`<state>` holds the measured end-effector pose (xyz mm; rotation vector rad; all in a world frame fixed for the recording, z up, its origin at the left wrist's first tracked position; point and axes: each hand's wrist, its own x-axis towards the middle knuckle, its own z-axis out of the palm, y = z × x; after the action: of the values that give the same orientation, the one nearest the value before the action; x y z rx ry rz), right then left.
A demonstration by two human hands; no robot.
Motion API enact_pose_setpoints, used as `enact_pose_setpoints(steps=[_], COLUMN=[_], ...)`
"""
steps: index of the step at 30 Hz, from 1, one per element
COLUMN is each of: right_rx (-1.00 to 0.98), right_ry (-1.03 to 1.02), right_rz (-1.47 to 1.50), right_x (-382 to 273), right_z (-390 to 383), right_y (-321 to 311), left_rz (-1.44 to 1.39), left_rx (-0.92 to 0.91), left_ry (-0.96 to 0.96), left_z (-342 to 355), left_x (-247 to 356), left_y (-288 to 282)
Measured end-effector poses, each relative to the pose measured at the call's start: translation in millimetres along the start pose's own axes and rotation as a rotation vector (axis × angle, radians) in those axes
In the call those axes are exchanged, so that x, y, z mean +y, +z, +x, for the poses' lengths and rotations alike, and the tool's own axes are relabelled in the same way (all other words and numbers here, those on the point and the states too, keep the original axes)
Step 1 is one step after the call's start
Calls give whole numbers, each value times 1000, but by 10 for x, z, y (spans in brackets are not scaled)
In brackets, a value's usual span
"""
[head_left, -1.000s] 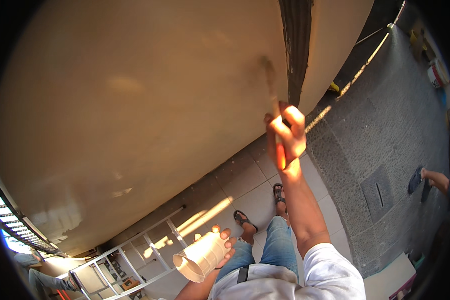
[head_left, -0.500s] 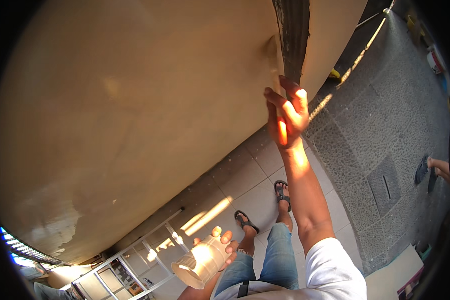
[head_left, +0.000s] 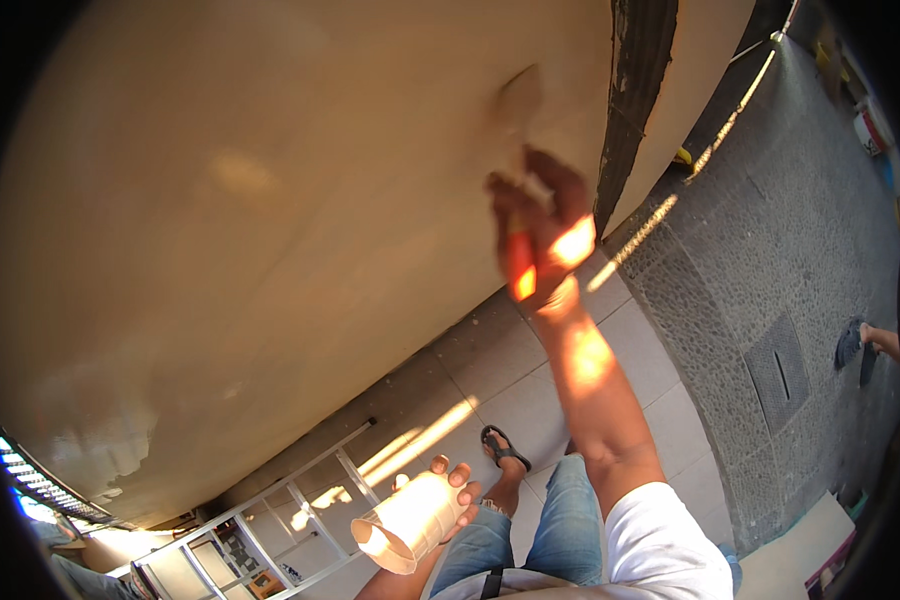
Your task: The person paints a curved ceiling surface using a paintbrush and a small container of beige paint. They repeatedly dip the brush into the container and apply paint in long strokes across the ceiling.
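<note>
My right hand (head_left: 550, 230) is closed around the reddish-orange handle of a putty knife (head_left: 521, 265), partly blurred by motion. Its flared blade points up and lies against the large beige wall (head_left: 290, 220), left of a dark, rough vertical strip (head_left: 634, 100). Low in the view, my left hand (head_left: 460, 497) grips a cream-coloured cup (head_left: 410, 522). The cup is tilted, its mouth toward the lower left, and bright sunlight falls on it. What is inside the cup cannot be made out.
A pale metal ladder (head_left: 270, 510) stands at the lower left beside the wall. Light floor tiles (head_left: 620, 350) meet grey pebbled paving (head_left: 710, 250) with a drain cover (head_left: 778, 370). Another person's sandalled foot (head_left: 852, 343) is at the right; a pale board (head_left: 795, 555) lies lower right.
My right hand has moved left with the putty knife, away from the dark strip and onto the wall. The view has shifted slightly; my left hand still holds the cup.
</note>
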<state>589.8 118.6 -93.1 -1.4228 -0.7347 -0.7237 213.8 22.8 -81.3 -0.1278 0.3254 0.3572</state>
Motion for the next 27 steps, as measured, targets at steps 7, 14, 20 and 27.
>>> enact_pose_setpoints(steps=[7,14,20,27], right_rx=[-629,-343,-147,82], right_ry=[-15,285,-62,-90], right_rz=[763,662,331,135], right_x=[-1257,-288,256,381], right_z=[-671,96,397,491], right_y=[-17,-74,-248,-515], left_rz=[0,-38,-24,-12], left_rx=[-22,3,18,15], left_ry=[-8,40,15,23], left_z=[-480,-709,-646,-709], left_x=[250,333,271,267], left_y=[-253,-521,-465,-423])
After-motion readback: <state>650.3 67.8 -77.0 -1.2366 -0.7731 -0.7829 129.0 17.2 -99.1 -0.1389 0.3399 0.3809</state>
